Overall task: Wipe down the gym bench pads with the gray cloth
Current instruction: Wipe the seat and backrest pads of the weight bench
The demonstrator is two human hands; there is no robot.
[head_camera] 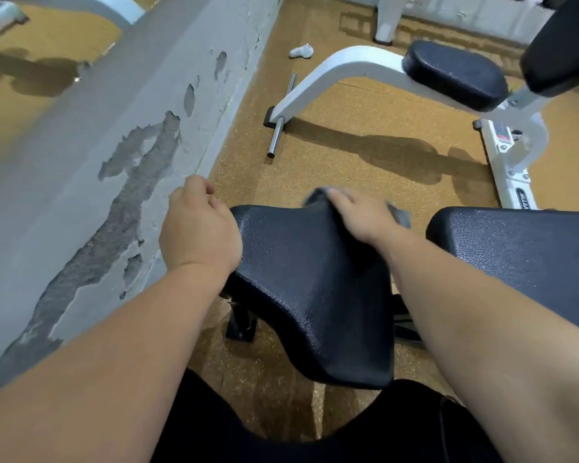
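Observation:
A black textured bench pad [301,282] fills the middle of the head view, right in front of me. My right hand [358,215] presses the gray cloth [400,213] onto the pad's far right corner; the cloth shows only as blurred edges around the fingers. My left hand [198,228] sits at the pad's far left edge, fingers loosely curled, holding nothing. A second black pad [522,255] lies just to the right, with a narrow gap between the two.
A grey wall with peeling paint [114,162] runs close along the left. Beyond, a white-framed bench with a black pad [455,75] stands on the cork-coloured floor [365,128]. A chrome bar [281,118] and a white rag [301,51] lie on the floor.

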